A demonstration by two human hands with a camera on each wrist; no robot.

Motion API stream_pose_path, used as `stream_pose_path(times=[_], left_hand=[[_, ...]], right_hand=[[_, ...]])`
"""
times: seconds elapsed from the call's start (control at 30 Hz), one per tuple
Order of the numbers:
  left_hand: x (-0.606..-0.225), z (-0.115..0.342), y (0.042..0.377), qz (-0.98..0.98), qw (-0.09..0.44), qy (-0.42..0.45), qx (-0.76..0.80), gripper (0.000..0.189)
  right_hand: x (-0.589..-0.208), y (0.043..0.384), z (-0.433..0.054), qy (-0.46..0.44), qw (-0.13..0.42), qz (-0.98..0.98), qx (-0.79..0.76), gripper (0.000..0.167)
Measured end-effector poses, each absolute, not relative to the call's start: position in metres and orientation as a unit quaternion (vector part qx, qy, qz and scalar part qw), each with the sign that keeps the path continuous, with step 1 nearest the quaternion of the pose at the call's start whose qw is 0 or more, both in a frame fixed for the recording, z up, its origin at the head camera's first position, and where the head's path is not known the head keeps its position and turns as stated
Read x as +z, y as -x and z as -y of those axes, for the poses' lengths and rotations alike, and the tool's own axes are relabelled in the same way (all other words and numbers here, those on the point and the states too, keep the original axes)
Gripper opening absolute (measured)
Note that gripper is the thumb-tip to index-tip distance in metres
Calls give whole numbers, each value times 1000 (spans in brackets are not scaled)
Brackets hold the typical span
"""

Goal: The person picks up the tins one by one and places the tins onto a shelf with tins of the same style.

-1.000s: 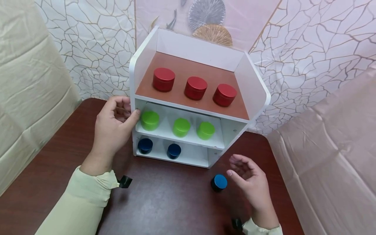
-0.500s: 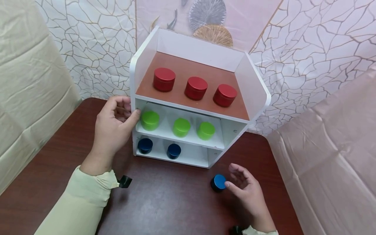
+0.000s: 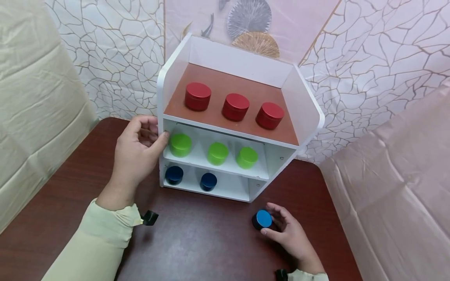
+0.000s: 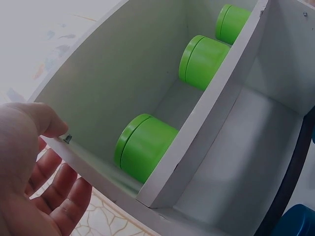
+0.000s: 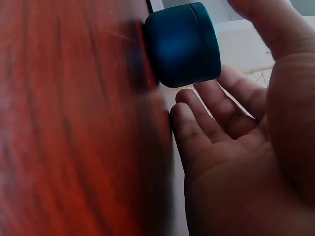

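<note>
A white shelf unit (image 3: pixel 305 113) with three levels stands on the table. My left hand (image 3: pixel 136 156) holds its left side panel, thumb on the front edge and fingers on the outer side, as the left wrist view shows. Right of the unit's front corner, a round blue tin (image 3: pixel 262 220) stands upright on the table. Around its right side is my right hand (image 3: pixel 290 236), thumb and fingers spread with a gap between them. In the right wrist view the fingers (image 5: pixel 211 105) are close by the blue tin (image 5: pixel 182 45); contact cannot be told.
Three red tins (image 3: pixel 235 107) stand on the brown top shelf. Three green tins (image 3: pixel 217 153) occupy the middle shelf. Two dark blue tins (image 3: pixel 208 182) sit left and centre on the bottom shelf. Fabric (image 3: pixel 393 183) hangs around the dark table (image 3: pixel 197 234).
My right hand has moved left and slightly down, bringing its thumb and fingers around the lone blue tin. The left hand stays on the shelf unit's side.
</note>
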State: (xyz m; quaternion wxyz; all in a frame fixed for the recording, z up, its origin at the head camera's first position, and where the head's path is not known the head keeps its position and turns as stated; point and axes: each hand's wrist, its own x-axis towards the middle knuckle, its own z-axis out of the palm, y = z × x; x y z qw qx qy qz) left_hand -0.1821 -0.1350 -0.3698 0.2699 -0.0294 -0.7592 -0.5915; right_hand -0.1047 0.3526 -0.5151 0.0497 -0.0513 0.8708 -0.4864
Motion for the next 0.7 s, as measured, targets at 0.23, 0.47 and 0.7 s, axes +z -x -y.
stream_pose_path(times=[0.23,0.47,0.7], left_hand=[[-369,134,183,755,276,33,-594,35],[-370,134,183,756,275,34,-593,36],[-371,136,183,760,274,33,-589,37]], right_hand=[[-519,106,-353,66,49,-883,-463,85],[-521,106,-354,78,48,-887,-452,81],[-520,106,-353,88,38,-887,-452,75]])
